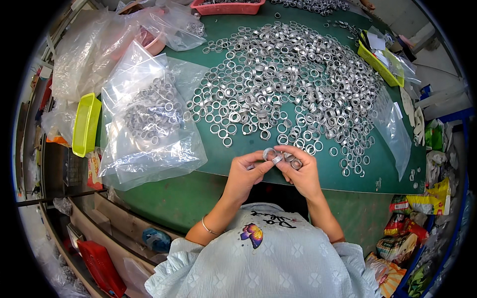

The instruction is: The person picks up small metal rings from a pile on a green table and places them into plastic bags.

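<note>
Metal rings (277, 160) were gripped in the fingertips of the left hand (244, 174) and right hand (305, 174), nearside of the ring pile (318, 82), presumably for close viewing. A ring-filled clear plastic bag (119, 149) was laid left of the pile, apparently for easy reach.

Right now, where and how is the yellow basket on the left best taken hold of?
Probably the near short rim of the basket, from the person's side: it is long and narrow, with plastic sheeting by its far end and a bag of rings close on its right.
</note>
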Demonstrator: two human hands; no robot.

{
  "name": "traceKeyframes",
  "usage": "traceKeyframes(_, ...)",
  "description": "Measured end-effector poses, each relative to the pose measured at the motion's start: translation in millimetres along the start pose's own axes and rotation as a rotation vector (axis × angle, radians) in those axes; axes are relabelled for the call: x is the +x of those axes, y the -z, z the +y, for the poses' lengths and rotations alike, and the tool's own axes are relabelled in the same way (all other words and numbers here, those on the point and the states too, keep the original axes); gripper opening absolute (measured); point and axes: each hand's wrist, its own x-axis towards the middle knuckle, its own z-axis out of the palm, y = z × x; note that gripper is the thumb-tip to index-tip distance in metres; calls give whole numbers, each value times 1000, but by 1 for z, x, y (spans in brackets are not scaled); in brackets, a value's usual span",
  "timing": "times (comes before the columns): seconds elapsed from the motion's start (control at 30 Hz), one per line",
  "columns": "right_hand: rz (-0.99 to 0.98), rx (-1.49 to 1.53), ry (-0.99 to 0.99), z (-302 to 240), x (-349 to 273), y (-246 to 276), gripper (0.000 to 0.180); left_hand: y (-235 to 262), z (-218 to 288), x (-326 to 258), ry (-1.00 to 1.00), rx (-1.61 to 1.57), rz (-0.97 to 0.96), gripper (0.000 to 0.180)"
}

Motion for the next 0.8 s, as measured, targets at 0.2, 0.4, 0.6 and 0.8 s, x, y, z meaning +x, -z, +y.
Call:
traceKeyframes(0.2, -48, 10, 46, -1, -2, -1, 31, -11, 10, -5, -235, 180, -51, 15)
traceKeyframes(0.4, -152, 71, -164, 3, -2, 16, 23, -3, 2, -6, -33, 255, -141, 16)
traceKeyframes(0.6, -63, -135, 133, 14, -2, 10, 15, 9, -24, 6, 272, -639, -351, 34)
traceKeyframes(0.8, 8, -810, 483, 0, -6, -15, 23, 15, -50, 22, 449, -886, -172, 42)
